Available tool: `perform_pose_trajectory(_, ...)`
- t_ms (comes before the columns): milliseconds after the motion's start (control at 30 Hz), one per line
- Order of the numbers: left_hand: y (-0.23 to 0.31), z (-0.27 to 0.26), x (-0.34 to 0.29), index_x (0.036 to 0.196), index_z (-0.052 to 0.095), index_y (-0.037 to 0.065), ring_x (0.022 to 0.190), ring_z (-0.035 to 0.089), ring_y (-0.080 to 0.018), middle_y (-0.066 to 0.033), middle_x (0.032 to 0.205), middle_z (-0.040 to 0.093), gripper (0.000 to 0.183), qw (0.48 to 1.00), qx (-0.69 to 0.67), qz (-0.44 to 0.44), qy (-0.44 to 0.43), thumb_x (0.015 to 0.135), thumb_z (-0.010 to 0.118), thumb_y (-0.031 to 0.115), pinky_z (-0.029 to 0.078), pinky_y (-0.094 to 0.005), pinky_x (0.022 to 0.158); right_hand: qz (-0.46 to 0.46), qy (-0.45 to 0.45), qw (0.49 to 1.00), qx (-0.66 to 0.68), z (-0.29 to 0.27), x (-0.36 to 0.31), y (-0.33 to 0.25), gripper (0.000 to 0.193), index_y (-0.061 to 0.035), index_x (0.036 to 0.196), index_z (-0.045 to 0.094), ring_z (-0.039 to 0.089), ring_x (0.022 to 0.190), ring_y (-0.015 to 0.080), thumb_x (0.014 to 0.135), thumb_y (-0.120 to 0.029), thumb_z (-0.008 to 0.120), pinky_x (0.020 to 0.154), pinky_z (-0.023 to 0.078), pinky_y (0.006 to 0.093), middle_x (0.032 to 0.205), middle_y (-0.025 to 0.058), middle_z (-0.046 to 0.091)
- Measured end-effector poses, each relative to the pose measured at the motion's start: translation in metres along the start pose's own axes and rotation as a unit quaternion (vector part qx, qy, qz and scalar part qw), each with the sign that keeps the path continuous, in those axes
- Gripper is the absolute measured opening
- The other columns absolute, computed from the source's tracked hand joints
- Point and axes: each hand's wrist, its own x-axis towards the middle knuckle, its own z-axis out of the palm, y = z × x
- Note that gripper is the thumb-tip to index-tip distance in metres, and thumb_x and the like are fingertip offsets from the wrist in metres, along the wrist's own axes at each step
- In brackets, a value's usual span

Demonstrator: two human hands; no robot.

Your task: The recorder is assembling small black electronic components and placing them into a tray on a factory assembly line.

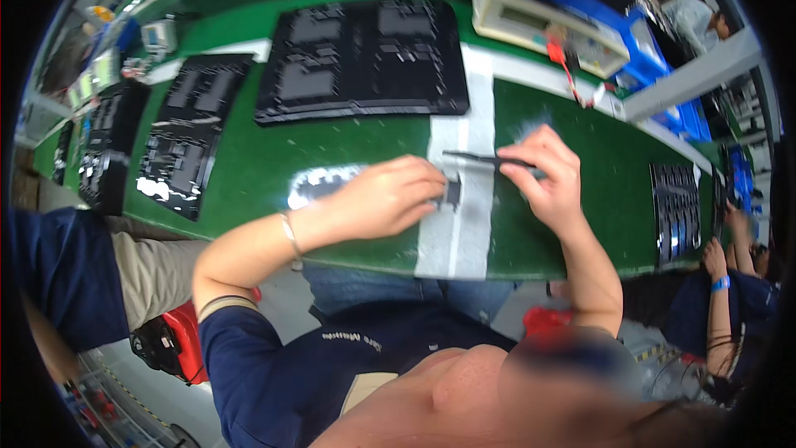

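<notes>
- Head view: green bench (365,253) with a white strip (456,253) running across it; both hands meet over this strip.
- Left hand (390,201): fingers bent and narrow, thumb and fingertips pinching the near edge of a small dark part (453,192). Part sits over the white strip; whether its underside touches the strip, cannot tell.
- Right hand (549,176): thumb and fingers closed around black tweezers (477,157), tips pointing left, lying just beyond the part in the picture. Contact between tips and part not seen; gap between the tips too blurred to read.
- Shiny sheet (319,182) lies partly under the left wrist. Large black tray (361,106) with grey pieces stands beyond the hands, well apart from the tweezers.
- Judgement, handling: pinch the part by its edges only, so its face is free for the tips.
- Judgement, handling: bring the tips in low and flat, with light pressure; a steep approach could scratch or flip so small a piece.
- Judgement, steadiness: resting the right hand's outer edge on the bench should calm the tips. Lift the left wrist clear of the sheet to avoid dragging it.
</notes>
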Motion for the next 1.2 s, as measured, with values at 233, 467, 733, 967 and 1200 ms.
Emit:
perform_pose_trajectory(233, -0.002, -0.002, -0.004, 0.099, 0.055, -0.004, 0.102, 0.054, -0.0308, -0.0153, 0.106, 0.054, 0.035, 0.998, 0.019, 0.027, -0.06, 0.065, 0.062, 0.002, 0.049, -0.0355, 0.08, -0.048, -0.048, 0.994, -0.089, -0.008, -0.033, 0.016, 0.024, -0.0052, 0.084, 0.064, 0.051, 0.053, 0.0183, 0.06, -0.007, 0.071, 0.046, 0.041, 0.0264, 0.07, 0.0044, 0.055)
perform_pose_trajectory(467, 0.001, 0.011, -0.002, 0.103, 0.054, -0.008, 0.111, 0.049, -0.032, -0.0177, 0.115, 0.052, 0.045, 0.994, -0.004, -0.007, -0.109, 0.061, 0.065, 0.004, 0.044, -0.039, 0.089, -0.1, -0.191, 0.972, -0.096, -0.007, -0.062, 0.014, 0.041, -0.0032, 0.086, 0.062, 0.05, 0.059, 0.0167, 0.054, -0.027, 0.072, 0.049, 0.038, 0.0274, 0.08, 0.0045, 0.053)
perform_pose_trajectory(733, -0.001, 0.011, -0.002, 0.102, 0.056, -0.007, 0.113, 0.047, -0.031, -0.0174, 0.118, 0.051, 0.044, 0.99, -0.008, -0.025, -0.135, 0.061, 0.066, 0.005, 0.044, -0.0389, 0.09, 0.099, -0.281, 0.951, -0.077, -0.008, -0.056, 0.013, 0.065, -0.011, 0.11, 0.056, 0.042, 0.106, 0.0272, 0.051, -0.033, 0.075, 0.084, 0.032, 0.038, 0.119, 0.0084, 0.045)
perform_pose_trajectory(967, -0.003, 0.011, 0.001, 0.095, 0.059, -0.006, 0.11, 0.05, -0.0286, -0.0157, 0.114, 0.054, 0.032, 0.99, 0.008, -0.017, -0.138, 0.065, 0.063, 0.004, 0.046, -0.0361, 0.087, 0.12, -0.289, 0.949, -0.033, -0.004, -0.055, 0.013, 0.063, -0.0098, 0.105, 0.059, 0.04, 0.102, 0.0312, 0.046, -0.023, 0.077, 0.083, 0.034, 0.0408, 0.118, 0.0123, 0.043)
perform_pose_trajectory(1200, -0.003, 0.01, 0.004, 0.091, 0.061, -0.006, 0.109, 0.051, -0.0282, -0.0148, 0.11, 0.056, 0.026, 0.986, 0.011, -0.024, -0.164, 0.068, 0.061, 0.005, 0.047, -0.0349, 0.086, 0.111, -0.278, 0.954, -0.021, 0.0, -0.052, 0.014, 0.058, -0.0099, 0.103, 0.061, 0.041, 0.098, 0.0304, 0.048, -0.024, 0.074, 0.08, 0.034, 0.0405, 0.112, 0.0122, 0.044)
